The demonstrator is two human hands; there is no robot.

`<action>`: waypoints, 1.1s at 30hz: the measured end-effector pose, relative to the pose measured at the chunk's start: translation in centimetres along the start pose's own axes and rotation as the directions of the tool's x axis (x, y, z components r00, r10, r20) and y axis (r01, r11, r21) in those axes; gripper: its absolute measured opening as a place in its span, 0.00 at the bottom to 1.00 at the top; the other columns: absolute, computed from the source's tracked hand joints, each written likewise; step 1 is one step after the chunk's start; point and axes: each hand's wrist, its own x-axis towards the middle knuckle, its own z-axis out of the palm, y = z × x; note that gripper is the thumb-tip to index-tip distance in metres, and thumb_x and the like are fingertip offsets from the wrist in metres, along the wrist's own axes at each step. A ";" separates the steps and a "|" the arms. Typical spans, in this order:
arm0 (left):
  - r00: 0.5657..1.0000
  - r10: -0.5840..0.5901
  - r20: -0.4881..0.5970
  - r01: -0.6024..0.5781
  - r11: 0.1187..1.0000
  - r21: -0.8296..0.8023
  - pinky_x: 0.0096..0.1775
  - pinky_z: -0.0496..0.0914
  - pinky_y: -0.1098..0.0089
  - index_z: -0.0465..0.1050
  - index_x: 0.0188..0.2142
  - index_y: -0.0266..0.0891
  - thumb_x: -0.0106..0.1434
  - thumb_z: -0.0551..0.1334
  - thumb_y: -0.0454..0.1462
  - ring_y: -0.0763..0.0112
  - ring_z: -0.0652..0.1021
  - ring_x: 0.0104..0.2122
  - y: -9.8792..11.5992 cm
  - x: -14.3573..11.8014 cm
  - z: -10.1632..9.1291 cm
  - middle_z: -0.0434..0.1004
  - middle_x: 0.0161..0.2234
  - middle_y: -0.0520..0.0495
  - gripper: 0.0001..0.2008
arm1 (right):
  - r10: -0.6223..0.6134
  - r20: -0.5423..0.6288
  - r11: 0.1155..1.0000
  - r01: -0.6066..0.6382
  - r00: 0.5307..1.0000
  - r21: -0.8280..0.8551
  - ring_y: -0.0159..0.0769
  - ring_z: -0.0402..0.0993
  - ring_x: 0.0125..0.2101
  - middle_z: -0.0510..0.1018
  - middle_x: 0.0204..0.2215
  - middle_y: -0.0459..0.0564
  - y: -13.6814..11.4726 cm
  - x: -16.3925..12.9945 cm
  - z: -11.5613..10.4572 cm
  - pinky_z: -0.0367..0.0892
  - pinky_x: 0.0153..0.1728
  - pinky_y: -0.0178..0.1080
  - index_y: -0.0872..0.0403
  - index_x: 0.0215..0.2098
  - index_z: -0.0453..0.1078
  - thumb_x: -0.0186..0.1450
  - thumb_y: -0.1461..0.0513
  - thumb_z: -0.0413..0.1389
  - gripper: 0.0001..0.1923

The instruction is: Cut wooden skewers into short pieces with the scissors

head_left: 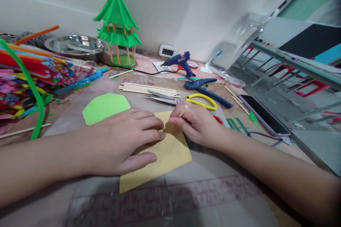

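My left hand [125, 140] lies flat over a sheet of yellow paper [170, 152], its fingers stretched out and holding the paper down. At the sheet's upper right, my right hand [198, 122] is closed in a pinch around what looks like a thin wooden stick [183, 110]; only a pale end shows above the fingers. Beyond the left hand is a light green paper octagon [105, 108]. Scissors [201, 101] with yellow and red handles lie just behind the right hand, beside a row of wooden sticks [149, 89].
A green-roofed model pavilion [117, 28] stands at the back, near a metal bowl [76, 46]. Pipe cleaners [34, 74] pile up at left. Behind the scissors are a blue cutter [207, 90] and a glue gun [178, 62]. A phone [262, 113] lies at the right edge.
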 end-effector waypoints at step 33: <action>1.000 0.004 -0.021 -0.004 1.000 0.018 0.53 0.66 0.54 0.72 0.53 0.42 0.70 0.56 0.46 0.55 0.73 0.53 -0.2 -0.2 0.4 0.75 0.54 0.43 0.17 | 0.467 -0.021 0.732 -0.373 0.884 0.570 0.35 0.71 0.25 0.75 0.23 0.45 0.6 0.6 -0.4 0.65 0.31 0.39 0.52 0.30 0.69 0.72 0.57 0.52 0.13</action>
